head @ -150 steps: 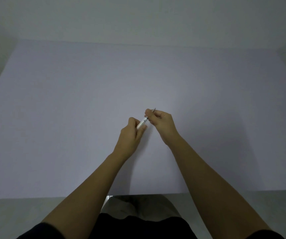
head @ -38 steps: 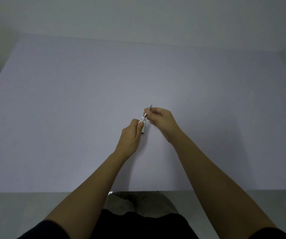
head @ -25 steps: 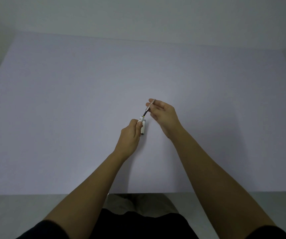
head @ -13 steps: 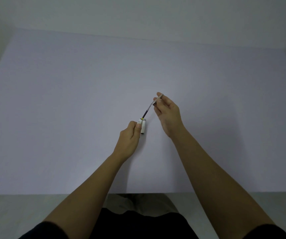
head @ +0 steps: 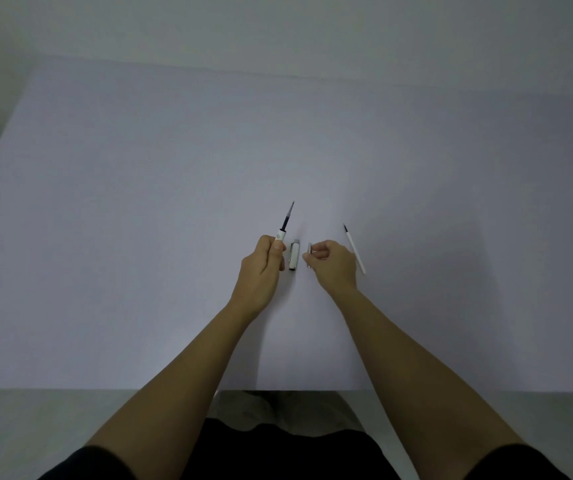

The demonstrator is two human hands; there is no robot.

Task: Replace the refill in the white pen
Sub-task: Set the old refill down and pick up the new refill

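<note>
My left hand (head: 261, 271) grips the white pen barrel (head: 280, 237), tilted away from me, with a dark refill (head: 288, 216) sticking out of its far end. My right hand (head: 334, 268) is low over the table, to the right, with thumb and fingers pinched on a small silver tip piece (head: 309, 252). Between the hands a white pen cap (head: 293, 255) lies on the table. A thin white refill (head: 355, 249) with a dark tip lies just right of my right hand.
Everything sits on a wide pale lilac table (head: 139, 220) whose near edge (head: 70, 389) is close to my body. A grey wall runs behind the far edge. My lap in dark clothing shows at the bottom.
My right hand has come off the dark refill and dropped toward the table with the silver tip piece. The refill now stands bare out of the barrel. A cap and a white refill now show on the table.
</note>
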